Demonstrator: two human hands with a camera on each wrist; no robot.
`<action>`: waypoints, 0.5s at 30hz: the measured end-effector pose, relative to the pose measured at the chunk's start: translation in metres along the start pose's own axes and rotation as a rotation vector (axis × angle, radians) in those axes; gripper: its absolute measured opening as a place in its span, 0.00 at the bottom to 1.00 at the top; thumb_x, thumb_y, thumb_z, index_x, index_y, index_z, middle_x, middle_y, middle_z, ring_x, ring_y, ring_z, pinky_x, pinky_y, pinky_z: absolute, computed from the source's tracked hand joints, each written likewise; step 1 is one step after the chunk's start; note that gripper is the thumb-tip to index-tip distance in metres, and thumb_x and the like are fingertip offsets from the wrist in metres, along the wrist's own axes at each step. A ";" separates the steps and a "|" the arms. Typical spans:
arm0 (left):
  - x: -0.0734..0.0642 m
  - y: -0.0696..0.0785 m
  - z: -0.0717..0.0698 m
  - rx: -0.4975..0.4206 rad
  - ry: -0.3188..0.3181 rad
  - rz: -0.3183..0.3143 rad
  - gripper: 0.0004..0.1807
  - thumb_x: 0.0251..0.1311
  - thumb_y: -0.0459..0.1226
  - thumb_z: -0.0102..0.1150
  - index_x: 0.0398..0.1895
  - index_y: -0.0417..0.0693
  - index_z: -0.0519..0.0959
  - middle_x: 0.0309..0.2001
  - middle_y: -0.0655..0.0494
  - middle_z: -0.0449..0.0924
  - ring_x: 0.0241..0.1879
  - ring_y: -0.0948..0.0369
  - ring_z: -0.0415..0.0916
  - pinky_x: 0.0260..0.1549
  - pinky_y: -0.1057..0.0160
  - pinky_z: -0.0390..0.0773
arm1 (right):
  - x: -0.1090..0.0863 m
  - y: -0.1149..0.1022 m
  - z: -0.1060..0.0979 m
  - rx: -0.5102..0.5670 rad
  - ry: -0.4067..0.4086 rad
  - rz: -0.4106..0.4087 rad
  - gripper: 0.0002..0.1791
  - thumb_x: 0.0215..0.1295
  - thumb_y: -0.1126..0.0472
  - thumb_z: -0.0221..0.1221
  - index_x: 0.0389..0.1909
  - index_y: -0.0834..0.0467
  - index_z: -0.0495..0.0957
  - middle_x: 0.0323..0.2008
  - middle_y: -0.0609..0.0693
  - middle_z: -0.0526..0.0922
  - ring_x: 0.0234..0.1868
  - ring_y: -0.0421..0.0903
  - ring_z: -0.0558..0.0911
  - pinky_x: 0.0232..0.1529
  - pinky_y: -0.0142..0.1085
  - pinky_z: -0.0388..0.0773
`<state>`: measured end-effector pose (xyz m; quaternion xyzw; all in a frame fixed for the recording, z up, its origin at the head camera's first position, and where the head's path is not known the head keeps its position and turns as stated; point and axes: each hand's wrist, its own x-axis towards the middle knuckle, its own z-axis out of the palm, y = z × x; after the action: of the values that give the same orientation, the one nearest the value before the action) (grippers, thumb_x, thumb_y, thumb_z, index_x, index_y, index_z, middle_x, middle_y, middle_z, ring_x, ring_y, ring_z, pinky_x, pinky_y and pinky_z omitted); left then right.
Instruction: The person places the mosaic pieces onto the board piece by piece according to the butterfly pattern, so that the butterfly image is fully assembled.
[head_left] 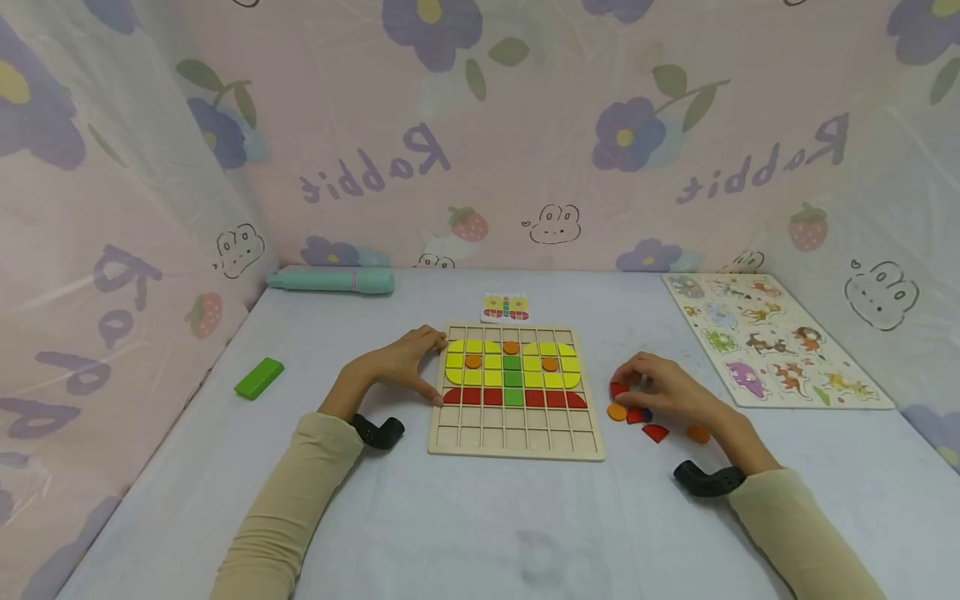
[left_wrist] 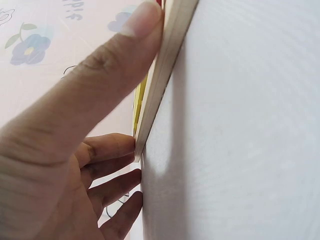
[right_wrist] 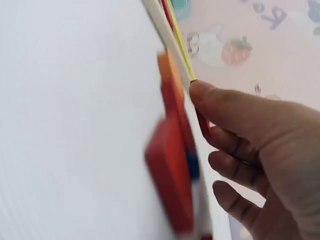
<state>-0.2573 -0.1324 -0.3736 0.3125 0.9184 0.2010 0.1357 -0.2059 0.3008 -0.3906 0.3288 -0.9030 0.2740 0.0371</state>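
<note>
A square wooden grid board [head_left: 516,450] lies mid-table, with yellow, red, green and orange pieces set in a butterfly shape. My left hand [head_left: 401,363] rests along its left edge. The left thumb [left_wrist: 102,62] touches the board's side, while the other fingers reach its far corner. To the right of the board, my right hand [head_left: 663,387] pinches a red piece [right_wrist: 202,122] between thumb and fingers. Below that hand lie an orange disc [head_left: 617,412], a red piece [head_left: 656,432] and a few others, partly overlapping. Another orange disc [head_left: 698,434] sits near the wrist.
Behind the board lies a small card [head_left: 505,307] with a butterfly pattern. A green block [head_left: 259,378] is at the left, and a teal tube-like object [head_left: 330,281] at the back left. At the right lies an animal puzzle board [head_left: 772,342]. Patterned curtains enclose the table.
</note>
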 end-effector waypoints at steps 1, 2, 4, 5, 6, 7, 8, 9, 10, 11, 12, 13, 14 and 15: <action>0.000 0.000 0.000 -0.002 -0.001 -0.003 0.53 0.36 0.56 0.74 0.65 0.42 0.61 0.64 0.49 0.59 0.66 0.52 0.54 0.66 0.51 0.55 | 0.002 -0.004 0.002 0.015 0.003 -0.020 0.12 0.53 0.59 0.68 0.39 0.53 0.79 0.34 0.41 0.77 0.34 0.38 0.72 0.35 0.30 0.72; 0.000 0.000 0.000 -0.005 -0.002 -0.005 0.53 0.36 0.56 0.74 0.65 0.42 0.61 0.65 0.50 0.59 0.66 0.52 0.54 0.66 0.51 0.55 | 0.003 -0.009 0.004 0.036 0.000 -0.043 0.13 0.52 0.60 0.68 0.39 0.53 0.79 0.34 0.41 0.78 0.34 0.38 0.73 0.34 0.30 0.72; 0.000 0.000 0.000 -0.009 -0.003 -0.009 0.53 0.36 0.56 0.74 0.64 0.42 0.61 0.65 0.50 0.59 0.66 0.52 0.53 0.66 0.51 0.55 | 0.007 -0.019 0.008 0.076 -0.016 -0.089 0.14 0.52 0.59 0.68 0.40 0.53 0.80 0.34 0.40 0.79 0.33 0.38 0.74 0.34 0.31 0.73; 0.000 0.000 0.000 -0.012 -0.003 -0.008 0.52 0.36 0.55 0.74 0.64 0.42 0.61 0.65 0.50 0.59 0.66 0.52 0.53 0.66 0.51 0.55 | 0.009 -0.025 0.010 0.097 -0.031 -0.102 0.14 0.52 0.58 0.68 0.40 0.53 0.80 0.35 0.40 0.79 0.33 0.38 0.74 0.33 0.31 0.74; 0.000 0.000 0.000 -0.015 -0.003 -0.007 0.52 0.36 0.55 0.74 0.64 0.42 0.62 0.65 0.50 0.59 0.66 0.52 0.53 0.66 0.51 0.55 | 0.011 -0.031 0.012 0.118 -0.049 -0.107 0.14 0.52 0.57 0.68 0.41 0.52 0.80 0.35 0.40 0.79 0.34 0.38 0.75 0.33 0.31 0.75; 0.000 0.000 0.000 -0.017 -0.003 -0.007 0.52 0.36 0.55 0.74 0.64 0.43 0.62 0.65 0.50 0.59 0.66 0.52 0.53 0.66 0.51 0.55 | 0.012 -0.035 0.014 0.129 -0.066 -0.112 0.15 0.52 0.56 0.68 0.41 0.52 0.81 0.36 0.40 0.79 0.34 0.38 0.75 0.33 0.30 0.75; 0.000 0.000 0.000 -0.018 -0.002 -0.004 0.52 0.36 0.55 0.74 0.64 0.42 0.62 0.65 0.50 0.59 0.66 0.52 0.53 0.66 0.51 0.55 | 0.013 -0.040 0.016 0.132 -0.081 -0.116 0.15 0.52 0.55 0.68 0.42 0.52 0.81 0.36 0.40 0.79 0.34 0.38 0.75 0.33 0.30 0.76; -0.001 0.001 0.000 -0.020 -0.001 -0.001 0.52 0.36 0.55 0.74 0.64 0.42 0.62 0.65 0.49 0.59 0.66 0.52 0.53 0.66 0.51 0.55 | 0.014 -0.043 0.018 0.127 -0.094 -0.117 0.15 0.53 0.54 0.68 0.42 0.52 0.81 0.37 0.40 0.79 0.35 0.38 0.75 0.33 0.30 0.77; -0.001 0.001 0.000 -0.021 0.000 0.002 0.51 0.36 0.55 0.74 0.64 0.42 0.62 0.64 0.49 0.59 0.66 0.52 0.53 0.66 0.51 0.55 | 0.015 -0.045 0.019 0.120 -0.106 -0.113 0.15 0.53 0.54 0.67 0.42 0.53 0.81 0.37 0.40 0.79 0.36 0.38 0.75 0.33 0.30 0.77; -0.001 0.001 0.000 -0.021 0.001 0.003 0.51 0.36 0.55 0.74 0.63 0.42 0.62 0.64 0.49 0.59 0.66 0.52 0.54 0.66 0.51 0.55 | 0.015 -0.047 0.020 0.112 -0.116 -0.106 0.15 0.53 0.54 0.67 0.42 0.52 0.81 0.37 0.39 0.78 0.36 0.37 0.74 0.33 0.29 0.77; -0.001 0.001 0.000 -0.021 0.001 0.003 0.51 0.36 0.55 0.74 0.63 0.42 0.62 0.64 0.49 0.59 0.66 0.52 0.54 0.66 0.51 0.55 | 0.016 -0.049 0.021 0.101 -0.121 -0.100 0.15 0.53 0.55 0.67 0.42 0.52 0.82 0.37 0.39 0.78 0.36 0.37 0.74 0.33 0.29 0.77; -0.001 0.001 -0.001 -0.020 0.002 0.002 0.51 0.36 0.55 0.74 0.63 0.42 0.62 0.64 0.49 0.59 0.66 0.52 0.54 0.66 0.50 0.55 | 0.016 -0.049 0.022 0.089 -0.122 -0.099 0.14 0.53 0.55 0.67 0.41 0.52 0.82 0.37 0.39 0.78 0.36 0.37 0.74 0.33 0.29 0.77; -0.001 0.001 -0.001 -0.019 0.001 0.000 0.51 0.36 0.55 0.74 0.64 0.42 0.62 0.64 0.49 0.59 0.66 0.52 0.53 0.66 0.50 0.55 | 0.016 -0.050 0.022 0.082 -0.124 -0.098 0.14 0.52 0.56 0.68 0.41 0.52 0.82 0.37 0.39 0.78 0.36 0.37 0.74 0.33 0.28 0.77; -0.001 0.001 -0.001 -0.018 0.002 -0.002 0.51 0.36 0.55 0.74 0.64 0.42 0.62 0.64 0.49 0.59 0.66 0.52 0.53 0.66 0.50 0.55 | 0.017 -0.050 0.022 0.077 -0.124 -0.103 0.13 0.52 0.56 0.68 0.40 0.52 0.82 0.37 0.39 0.78 0.35 0.37 0.74 0.33 0.28 0.77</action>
<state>-0.2563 -0.1323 -0.3723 0.3101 0.9171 0.2092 0.1378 -0.1857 0.2484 -0.3814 0.3922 -0.8743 0.2856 -0.0174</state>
